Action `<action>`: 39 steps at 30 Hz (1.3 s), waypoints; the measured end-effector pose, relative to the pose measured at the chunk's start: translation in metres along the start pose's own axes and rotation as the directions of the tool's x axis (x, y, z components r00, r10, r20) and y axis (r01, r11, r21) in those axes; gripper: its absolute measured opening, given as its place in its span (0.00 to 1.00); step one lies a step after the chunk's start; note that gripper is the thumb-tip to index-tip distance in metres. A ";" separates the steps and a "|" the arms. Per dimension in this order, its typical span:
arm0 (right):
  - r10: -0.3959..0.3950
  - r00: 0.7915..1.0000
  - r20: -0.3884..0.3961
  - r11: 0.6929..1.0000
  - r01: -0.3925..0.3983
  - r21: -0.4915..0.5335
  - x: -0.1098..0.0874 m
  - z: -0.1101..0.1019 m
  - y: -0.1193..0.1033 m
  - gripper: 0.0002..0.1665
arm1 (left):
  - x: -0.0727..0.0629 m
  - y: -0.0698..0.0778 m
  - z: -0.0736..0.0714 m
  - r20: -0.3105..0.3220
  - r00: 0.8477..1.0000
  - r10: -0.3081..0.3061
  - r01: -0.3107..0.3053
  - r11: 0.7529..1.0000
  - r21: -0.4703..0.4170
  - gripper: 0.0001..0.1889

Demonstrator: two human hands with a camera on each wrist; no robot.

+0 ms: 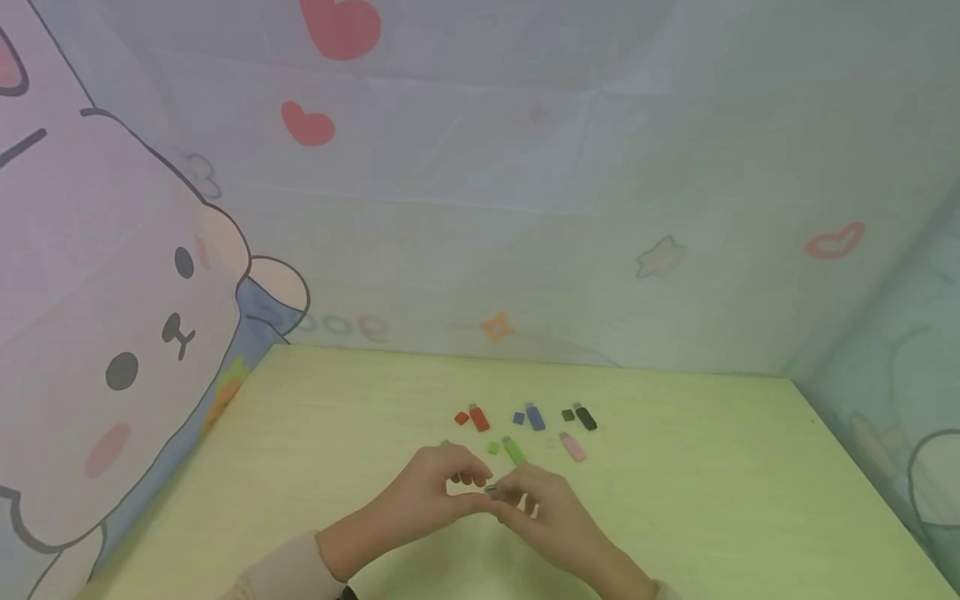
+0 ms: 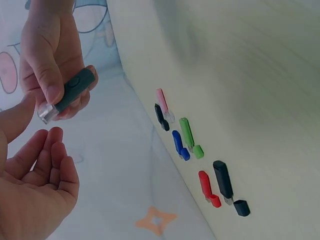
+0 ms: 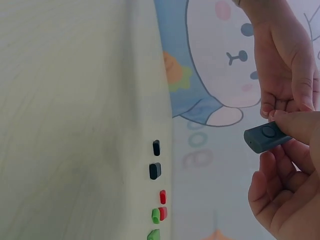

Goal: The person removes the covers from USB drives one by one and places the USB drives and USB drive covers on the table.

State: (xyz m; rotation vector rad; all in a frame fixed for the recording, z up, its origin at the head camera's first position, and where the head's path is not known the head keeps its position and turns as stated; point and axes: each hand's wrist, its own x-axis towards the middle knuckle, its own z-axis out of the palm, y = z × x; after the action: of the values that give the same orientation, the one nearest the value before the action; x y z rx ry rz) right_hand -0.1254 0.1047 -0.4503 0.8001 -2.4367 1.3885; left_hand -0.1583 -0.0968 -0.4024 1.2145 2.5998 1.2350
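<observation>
In front of me my right hand (image 1: 555, 512) grips a dark teal USB stick (image 2: 75, 90) between thumb and fingers. Its silvery end (image 2: 46, 112) points toward my left hand (image 1: 431, 492), in the left wrist view. The left thumb reaches close to that end, while the left fingers are loosely bent below it and hold nothing. Beyond the hands on the table lie a green USB stick (image 1: 514, 451), a pink one (image 1: 573, 447), a red one (image 1: 479, 418), a blue one (image 1: 536, 417) and a black one (image 1: 587, 418).
Small caps lie beside the sticks: red cap (image 1: 462, 418), blue cap (image 1: 519, 418), black cap (image 1: 567, 415), green cap (image 1: 493, 448). A second black stick (image 2: 223, 180) with its cap (image 2: 241, 207) shows in the left wrist view. A printed cloth (image 1: 480, 208) stands behind the pale table (image 1: 712, 500).
</observation>
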 end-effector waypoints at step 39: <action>-0.257 0.966 -0.030 0.966 0.258 0.031 -0.006 0.013 0.011 0.06 | -0.010 0.000 0.025 -0.002 1.000 -0.011 0.011 0.997 0.070 0.04</action>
State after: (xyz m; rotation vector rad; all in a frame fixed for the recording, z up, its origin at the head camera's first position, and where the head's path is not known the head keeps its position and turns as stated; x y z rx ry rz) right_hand -0.1259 0.1001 -0.4674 1.0573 -2.2000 1.3356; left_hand -0.1430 -0.0873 -0.4228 1.2084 2.6686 1.1531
